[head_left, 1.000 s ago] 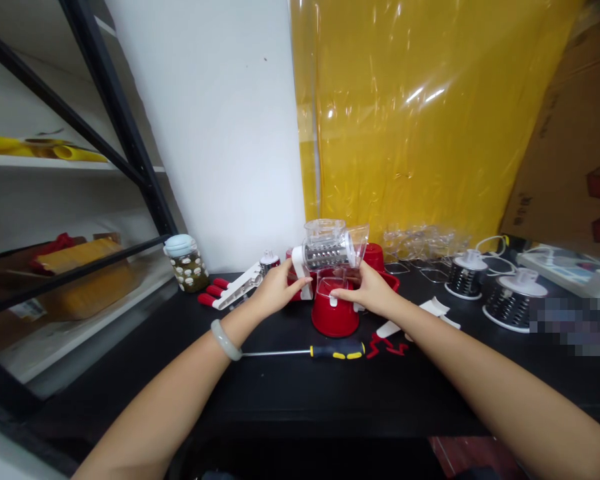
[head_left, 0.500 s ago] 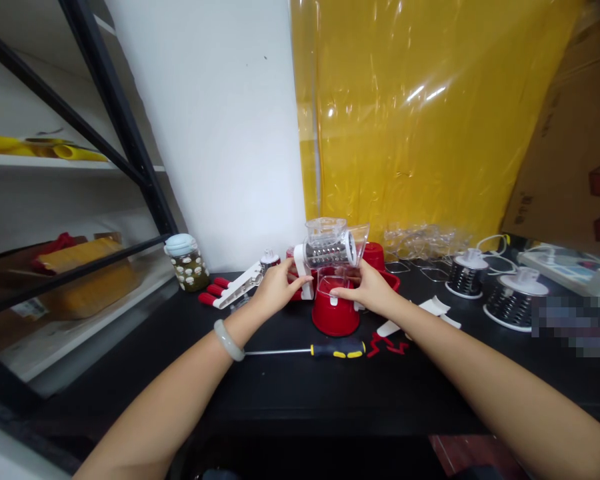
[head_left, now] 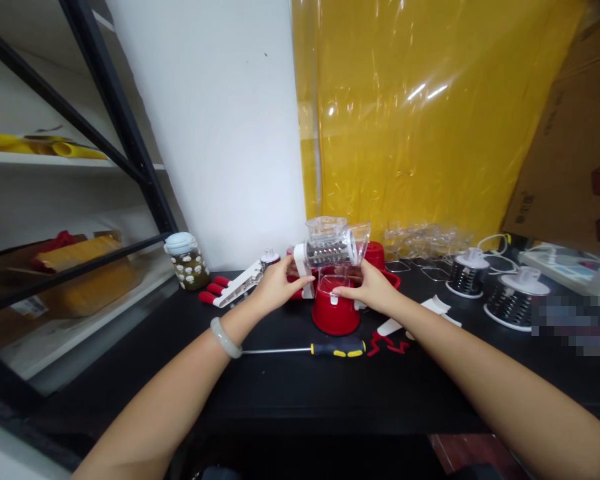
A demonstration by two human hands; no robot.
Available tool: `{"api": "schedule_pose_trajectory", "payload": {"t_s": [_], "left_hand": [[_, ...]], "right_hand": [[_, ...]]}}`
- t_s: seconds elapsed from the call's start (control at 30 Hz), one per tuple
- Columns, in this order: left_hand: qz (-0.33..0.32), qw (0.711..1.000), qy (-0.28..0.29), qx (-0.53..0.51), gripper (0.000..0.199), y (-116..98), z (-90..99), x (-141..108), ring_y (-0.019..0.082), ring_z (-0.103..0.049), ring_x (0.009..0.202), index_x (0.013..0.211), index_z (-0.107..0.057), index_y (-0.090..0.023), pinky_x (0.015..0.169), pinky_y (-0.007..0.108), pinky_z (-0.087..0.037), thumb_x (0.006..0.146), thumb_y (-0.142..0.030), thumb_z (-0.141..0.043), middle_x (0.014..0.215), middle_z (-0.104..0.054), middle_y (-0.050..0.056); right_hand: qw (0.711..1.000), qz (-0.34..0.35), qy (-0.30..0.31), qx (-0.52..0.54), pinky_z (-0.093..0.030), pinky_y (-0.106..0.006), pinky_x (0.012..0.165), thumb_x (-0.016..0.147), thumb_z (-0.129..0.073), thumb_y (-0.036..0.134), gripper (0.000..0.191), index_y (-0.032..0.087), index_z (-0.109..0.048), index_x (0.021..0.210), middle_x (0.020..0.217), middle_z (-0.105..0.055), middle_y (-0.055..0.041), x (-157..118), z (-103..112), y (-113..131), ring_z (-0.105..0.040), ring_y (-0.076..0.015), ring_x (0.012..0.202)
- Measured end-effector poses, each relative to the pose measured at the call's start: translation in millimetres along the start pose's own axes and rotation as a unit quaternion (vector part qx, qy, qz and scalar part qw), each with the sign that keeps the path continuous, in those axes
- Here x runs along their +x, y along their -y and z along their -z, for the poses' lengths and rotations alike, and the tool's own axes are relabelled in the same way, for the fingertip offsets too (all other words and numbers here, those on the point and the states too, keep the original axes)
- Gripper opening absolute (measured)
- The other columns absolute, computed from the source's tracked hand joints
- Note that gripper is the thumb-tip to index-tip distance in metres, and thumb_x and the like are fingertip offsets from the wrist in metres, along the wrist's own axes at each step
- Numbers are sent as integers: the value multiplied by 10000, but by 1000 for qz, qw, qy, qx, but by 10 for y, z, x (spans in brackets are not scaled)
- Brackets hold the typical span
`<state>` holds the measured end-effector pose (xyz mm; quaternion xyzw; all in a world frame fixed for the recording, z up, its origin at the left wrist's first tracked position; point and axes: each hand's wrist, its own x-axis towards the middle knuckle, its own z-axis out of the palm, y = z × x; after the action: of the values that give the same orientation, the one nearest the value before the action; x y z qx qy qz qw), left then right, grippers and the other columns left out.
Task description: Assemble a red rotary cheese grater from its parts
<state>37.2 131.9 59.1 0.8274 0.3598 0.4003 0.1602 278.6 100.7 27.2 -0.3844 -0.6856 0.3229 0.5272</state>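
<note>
A rotary drum grater stands upright at the middle of the black table, with a clear plastic housing [head_left: 325, 227] on a red base [head_left: 335, 320]. Inside the housing lies a perforated metal drum [head_left: 329, 253]. My left hand [head_left: 276, 285] is closed on the grater's white side part [head_left: 300, 259], its thumb in front. On the other side, my right hand [head_left: 373, 288] grips the grater, its thumb across the front of the red base and its fingers partly hidden behind. In front of the base lies a screwdriver [head_left: 336, 349] with a dark blue and yellow handle.
White crank handles with red grips [head_left: 221, 288] lie left, near a lidded jar [head_left: 185, 261]. To the right are white parts [head_left: 393, 325], red pieces [head_left: 380, 343], two grater drums [head_left: 467, 273] and clear plastic wrapping [head_left: 425, 241]. Red parts [head_left: 375, 255] stand behind the grater.
</note>
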Motion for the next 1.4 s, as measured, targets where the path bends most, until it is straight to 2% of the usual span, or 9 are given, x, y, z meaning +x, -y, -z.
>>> {"api": "schedule_pose_trajectory", "payload": {"t_s": [0.4,0.67,0.83,1.07,1.23,1.4], "left_hand": [[-5,1000,-7,12,540,17,24,16,272,-691,1022,1205,-566,-165,906,422,-557,798,-493,-702,1143,-710,117],[-8,1000,4,-23,565,36,29,19,260,-685,1037,1241,-551,-155,935,428,-548,801,-474,-705,1189,-688,136],[-13,999,5,-34,580,60,27,16,256,-683,1040,1272,-536,-154,938,422,-549,806,-457,-704,1213,-675,141],[-16,1000,2,-17,594,49,34,17,255,-691,1014,1289,-534,-155,922,425,-554,801,-445,-710,1180,-692,133],[-19,1000,-11,-2,549,37,43,22,258,-697,996,1231,-570,-150,908,414,-560,790,-442,-717,1140,-708,124],[-22,1000,-15,3,527,38,42,23,254,-705,972,1210,-575,-156,889,409,-569,791,-443,-715,1109,-719,116]], "right_hand": [[1000,7,15,11,-477,-500,1066,634,-852,339,719,239,-481,1242,1268,-638,-131,0,15,-1,-632,-281,1179],[999,16,35,6,-460,-510,1076,626,-863,383,831,249,-406,1308,1333,-594,-135,24,63,-57,-594,-290,1230],[997,23,41,53,-472,-480,1061,612,-870,376,814,249,-402,1266,1333,-580,-144,31,71,-25,-596,-278,1225],[996,40,26,81,-399,-561,1078,536,-871,550,979,273,-352,1319,1362,-538,-165,101,108,-156,-563,-320,1252],[990,83,24,115,-396,-556,1067,702,-642,748,947,303,-208,1416,1468,-422,-189,153,130,-303,-517,-316,1300],[987,75,8,142,-414,-572,1045,743,-437,853,875,328,-220,1408,1456,-437,-144,176,158,-386,-542,-316,1271]]}}
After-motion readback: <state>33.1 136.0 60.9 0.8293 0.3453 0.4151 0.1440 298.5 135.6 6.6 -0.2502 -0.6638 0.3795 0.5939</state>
